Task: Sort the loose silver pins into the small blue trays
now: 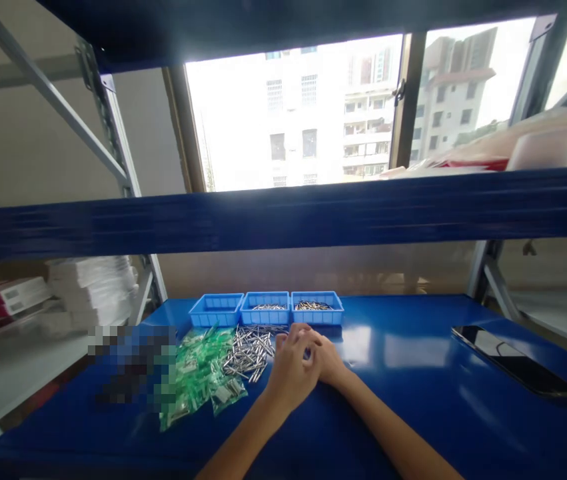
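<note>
My left hand (290, 370) and my right hand (327, 360) meet on the blue table (403, 353), fingers curled together beside a loose pile of small metal pins (250, 350). Both hands look closed on something too small to make out. A heap of green plastic bags (198, 373) lies left of the pins. Behind them stand three small blue trays: the left tray (216, 309) looks empty, while the middle tray (266, 308) and the right tray (317, 307) hold pins.
A dark phone (513, 360) lies on the table at the right. A blue shelf beam (283, 217) crosses overhead. White boxes (90, 283) and red-and-white boxes (3, 297) sit on the shelf to the left. A blurred patch (128, 363) covers something on the table.
</note>
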`<act>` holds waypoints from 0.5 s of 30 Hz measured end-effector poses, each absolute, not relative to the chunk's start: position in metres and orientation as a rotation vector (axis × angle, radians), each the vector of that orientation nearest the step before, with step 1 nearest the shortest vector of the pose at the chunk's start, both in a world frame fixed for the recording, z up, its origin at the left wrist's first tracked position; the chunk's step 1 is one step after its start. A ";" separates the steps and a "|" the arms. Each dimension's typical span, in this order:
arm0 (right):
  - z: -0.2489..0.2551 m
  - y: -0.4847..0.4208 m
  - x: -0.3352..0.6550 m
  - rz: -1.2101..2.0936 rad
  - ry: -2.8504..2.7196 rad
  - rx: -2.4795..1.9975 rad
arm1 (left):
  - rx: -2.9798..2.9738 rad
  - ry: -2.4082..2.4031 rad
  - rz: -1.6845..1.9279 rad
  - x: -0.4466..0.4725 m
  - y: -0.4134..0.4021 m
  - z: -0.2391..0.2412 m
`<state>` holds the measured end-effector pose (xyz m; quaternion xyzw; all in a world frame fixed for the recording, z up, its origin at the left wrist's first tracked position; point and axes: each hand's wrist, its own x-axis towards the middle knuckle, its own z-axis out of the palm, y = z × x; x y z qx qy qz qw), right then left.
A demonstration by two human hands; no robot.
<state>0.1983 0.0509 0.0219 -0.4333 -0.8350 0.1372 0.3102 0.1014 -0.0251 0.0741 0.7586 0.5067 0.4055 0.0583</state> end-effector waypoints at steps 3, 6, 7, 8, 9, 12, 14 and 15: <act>0.019 0.054 0.195 0.245 -2.308 -1.110 | 2.335 1.718 1.176 0.087 0.010 0.068; 0.018 0.058 0.194 0.248 -2.308 -1.103 | 2.293 1.847 1.157 0.074 0.034 0.064; 0.017 0.060 0.194 0.266 -2.302 -1.097 | 2.281 1.872 1.149 0.070 0.039 0.062; 0.017 0.062 0.194 0.286 -2.295 -1.088 | 2.273 1.891 1.142 0.067 0.043 0.060; 0.018 0.064 0.194 0.305 -2.287 -1.081 | 2.273 1.904 1.129 0.063 0.046 0.059; 0.019 0.071 0.192 0.334 -2.252 -1.103 | 2.306 1.911 1.015 0.050 0.049 0.056; 0.020 0.076 0.190 0.347 -2.223 -1.131 | 2.333 1.913 0.929 0.039 0.047 0.057; 0.020 0.078 0.189 0.352 -2.210 -1.142 | 2.350 1.908 0.893 0.034 0.046 0.058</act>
